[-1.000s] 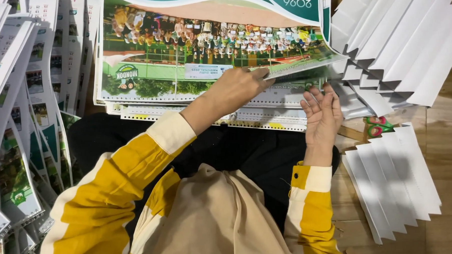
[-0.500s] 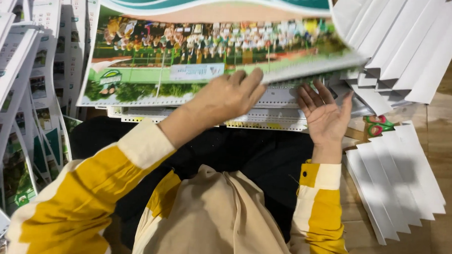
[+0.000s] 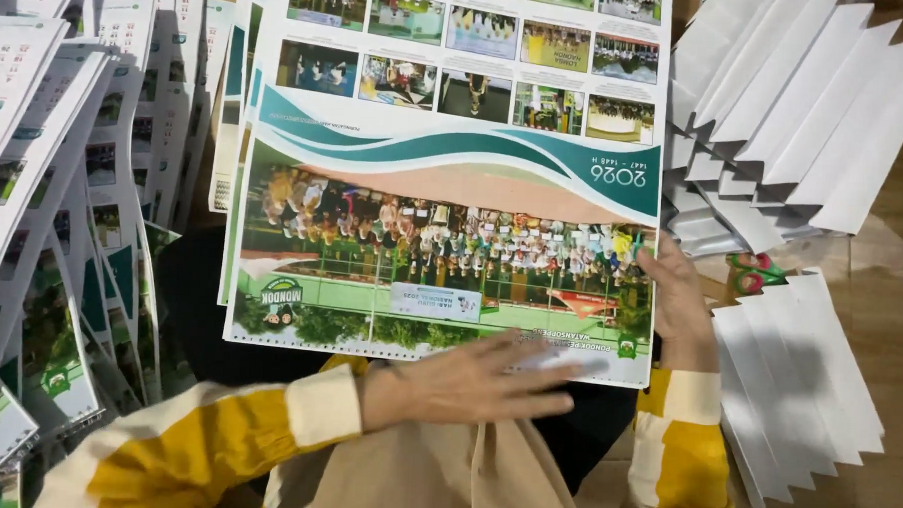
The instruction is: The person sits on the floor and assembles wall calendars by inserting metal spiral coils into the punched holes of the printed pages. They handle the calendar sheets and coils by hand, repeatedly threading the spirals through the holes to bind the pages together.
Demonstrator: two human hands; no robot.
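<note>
Large glossy printed calendar sheet with teal wave band and group photo (image 3: pixel 442 234) lies centre frame. Left hand (image 3: pixel 477 380) flat, fingers spread, pressing sheet's 6 o'clock edge. Right hand (image 3: pixel 675 302) grips edge at 4 o'clock. Fanned white paper strips (image 3: pixel 807 106) at 2 o'clock.

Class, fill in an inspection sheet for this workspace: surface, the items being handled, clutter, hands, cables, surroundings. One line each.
Surface: wooden floor, mostly covered by paper.
Items handled: large printed calendar sheet with a group photo and a teal wave, lying flat and upside down to the camera on a stack of similar sheets.
Clutter: fanned white paper strips at upper right, a second fan at lower right; a small red and green object between them, too small to identify.
Hands: left hand flat on the sheet's near edge; right hand at its right edge, grip unclear.
Cables: nothing seen.
Surroundings: overlapping spiral-bound calendars at left.
</note>
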